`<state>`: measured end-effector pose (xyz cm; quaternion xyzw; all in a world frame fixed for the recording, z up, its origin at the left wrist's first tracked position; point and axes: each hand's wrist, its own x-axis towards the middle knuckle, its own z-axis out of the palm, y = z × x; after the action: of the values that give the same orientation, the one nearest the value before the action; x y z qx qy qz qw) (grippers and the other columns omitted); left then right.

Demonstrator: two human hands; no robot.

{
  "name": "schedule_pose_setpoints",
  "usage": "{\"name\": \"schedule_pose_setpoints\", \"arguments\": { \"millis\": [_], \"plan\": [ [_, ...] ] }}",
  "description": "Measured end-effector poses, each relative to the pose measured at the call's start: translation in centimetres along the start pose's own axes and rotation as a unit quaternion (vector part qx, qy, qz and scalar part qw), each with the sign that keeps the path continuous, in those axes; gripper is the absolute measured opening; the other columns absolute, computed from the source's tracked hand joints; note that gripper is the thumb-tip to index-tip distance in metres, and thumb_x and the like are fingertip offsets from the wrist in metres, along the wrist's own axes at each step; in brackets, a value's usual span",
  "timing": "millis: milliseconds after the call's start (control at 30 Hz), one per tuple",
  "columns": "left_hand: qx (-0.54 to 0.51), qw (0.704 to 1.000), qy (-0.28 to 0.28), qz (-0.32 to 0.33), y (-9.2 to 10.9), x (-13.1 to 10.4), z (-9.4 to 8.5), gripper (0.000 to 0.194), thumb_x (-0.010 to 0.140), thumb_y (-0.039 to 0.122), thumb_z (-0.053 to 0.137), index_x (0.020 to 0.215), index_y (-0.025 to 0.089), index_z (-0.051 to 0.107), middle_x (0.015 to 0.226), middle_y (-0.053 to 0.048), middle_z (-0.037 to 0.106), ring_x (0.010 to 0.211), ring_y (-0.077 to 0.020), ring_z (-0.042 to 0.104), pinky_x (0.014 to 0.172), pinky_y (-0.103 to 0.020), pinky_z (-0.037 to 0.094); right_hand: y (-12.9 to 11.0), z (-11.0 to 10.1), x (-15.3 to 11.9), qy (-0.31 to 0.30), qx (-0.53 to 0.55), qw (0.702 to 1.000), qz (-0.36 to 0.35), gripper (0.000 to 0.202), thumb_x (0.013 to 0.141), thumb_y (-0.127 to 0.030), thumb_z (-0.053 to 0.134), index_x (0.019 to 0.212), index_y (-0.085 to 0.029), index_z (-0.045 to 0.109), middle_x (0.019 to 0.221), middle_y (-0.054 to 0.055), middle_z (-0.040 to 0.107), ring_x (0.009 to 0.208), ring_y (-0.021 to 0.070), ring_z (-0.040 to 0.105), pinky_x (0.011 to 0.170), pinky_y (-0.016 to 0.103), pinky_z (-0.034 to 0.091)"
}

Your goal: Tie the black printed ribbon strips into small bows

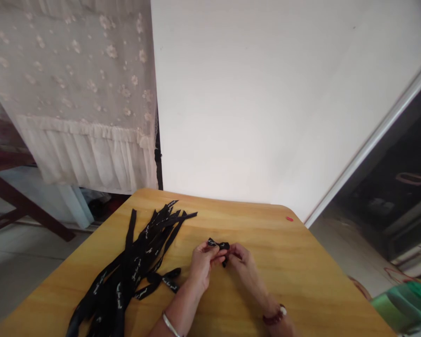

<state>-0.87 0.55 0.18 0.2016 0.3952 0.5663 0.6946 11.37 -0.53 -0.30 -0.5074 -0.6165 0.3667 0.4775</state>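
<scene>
A small black ribbon bow (219, 244) with white lettering is held above the table between both of my hands. My left hand (205, 261) pinches its left side, thumb and fingers closed on it. At the bow's right side, the fingers of my right hand (242, 263) are closed on the ribbon, and a short black tail hangs down between the hands. To the left lies a large heap of black printed ribbon strips (135, 262). A tied ribbon bow (160, 280) rests on the table beside that heap, close to my left forearm.
The wooden table (294, 281) stands against a white panel (245, 103). A small red object (289, 218) lies near its far right corner. A lace curtain (91, 93) hangs at back left, a dark wooden frame (17, 206) stands left, and something green (407, 304) is at lower right.
</scene>
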Motion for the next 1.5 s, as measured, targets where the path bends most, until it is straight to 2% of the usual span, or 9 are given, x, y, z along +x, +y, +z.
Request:
{"name": "schedule_pose_setpoints", "arguments": {
  "millis": [167,233,367,633,767,933,1167,1333,1500],
  "plan": [
    [0.023,1.000,-0.011,0.009,-0.4,-0.1,0.0,0.013,0.059,0.011,0.066,0.067,0.010,0.057,0.065,-0.008,0.066,0.059,-0.0170,0.064,0.053,-0.024,0.051,-0.7,-0.3,-0.1,0.072,0.014,0.997,0.025,0.029,0.076,-0.041,0.045,0.061,-0.017,0.052,0.059,0.001,0.055,0.060,0.0147,0.052,0.056,0.024,0.040],
    [0.039,0.999,-0.023,0.015,-0.6,-0.3,0.1,0.014,0.057,0.015,0.067,0.065,0.010,0.056,0.061,-0.006,0.064,0.056,-0.0170,0.063,0.051,-0.024,0.051,-0.9,-0.2,-0.2,0.069,0.015,0.997,0.015,0.031,0.074,-0.044,0.048,0.058,-0.017,0.050,0.056,-0.001,0.052,0.057,0.0137,0.050,0.053,0.023,0.039],
    [0.068,0.996,-0.047,0.018,-0.8,-0.7,0.4,0.018,0.054,0.019,0.069,0.063,0.010,0.057,0.055,-0.003,0.063,0.050,-0.0143,0.060,0.050,-0.025,0.049,-0.7,0.1,-0.3,0.042,0.024,0.999,0.011,0.026,0.070,-0.040,0.055,0.060,-0.017,0.050,0.055,-0.001,0.051,0.054,0.0129,0.050,0.048,0.022,0.039],
    [0.061,0.995,-0.073,0.019,-0.7,-0.9,0.6,0.022,0.052,0.024,0.071,0.063,0.011,0.056,0.058,-0.002,0.063,0.053,-0.0145,0.060,0.055,-0.027,0.050,0.3,0.4,0.0,0.070,0.023,0.997,0.019,0.017,0.067,-0.031,0.057,0.061,-0.017,0.050,0.057,-0.002,0.051,0.054,0.0121,0.049,0.048,0.021,0.039],
    [0.062,0.996,-0.058,0.028,-0.8,-0.7,0.5,0.026,0.056,0.033,0.069,0.064,0.012,0.055,0.057,-0.001,0.062,0.048,-0.0145,0.059,0.049,-0.026,0.049,0.2,0.5,-0.1,0.056,0.017,0.998,0.009,0.021,0.069,-0.035,0.056,0.062,-0.016,0.051,0.059,0.000,0.052,0.058,0.0136,0.050,0.048,0.021,0.039],
    [0.056,0.998,-0.036,0.023,-1.0,-0.4,0.4,0.030,0.060,0.041,0.064,0.066,0.013,0.054,0.060,-0.003,0.064,0.046,-0.0158,0.061,0.046,-0.026,0.048,-0.5,0.5,-0.2,0.074,0.029,0.997,0.008,0.029,0.072,-0.042,0.051,0.057,-0.018,0.046,0.055,-0.003,0.046,0.054,0.0118,0.046,0.046,0.020,0.037],
    [0.042,0.998,-0.052,0.016,-1.0,-0.4,0.4,0.027,0.060,0.037,0.066,0.065,0.012,0.055,0.059,-0.004,0.063,0.048,-0.0160,0.061,0.046,-0.025,0.048,0.1,0.5,-0.1,0.099,0.021,0.995,-0.007,0.025,0.072,-0.037,0.051,0.058,-0.018,0.045,0.053,-0.004,0.043,0.053,0.0118,0.043,0.048,0.021,0.035],
    [0.034,0.995,-0.090,0.016,-1.0,-0.5,0.5,0.023,0.050,0.022,0.073,0.064,0.011,0.058,0.057,-0.003,0.063,0.052,-0.0156,0.061,0.054,-0.026,0.049,0.2,0.3,-0.1,0.086,0.032,0.996,0.004,0.025,0.073,-0.038,0.051,0.060,-0.018,0.045,0.056,-0.003,0.046,0.053,0.0113,0.045,0.047,0.020,0.036],
    [0.029,0.996,-0.077,0.024,-1.1,-0.4,0.4,0.020,0.052,0.021,0.071,0.063,0.010,0.058,0.059,-0.004,0.064,0.052,-0.0155,0.061,0.050,-0.025,0.049,-0.5,0.2,-0.5,0.072,0.036,0.997,0.004,0.026,0.076,-0.040,0.049,0.061,-0.018,0.046,0.055,-0.003,0.046,0.052,0.0110,0.046,0.046,0.019,0.036]
  ]
}}
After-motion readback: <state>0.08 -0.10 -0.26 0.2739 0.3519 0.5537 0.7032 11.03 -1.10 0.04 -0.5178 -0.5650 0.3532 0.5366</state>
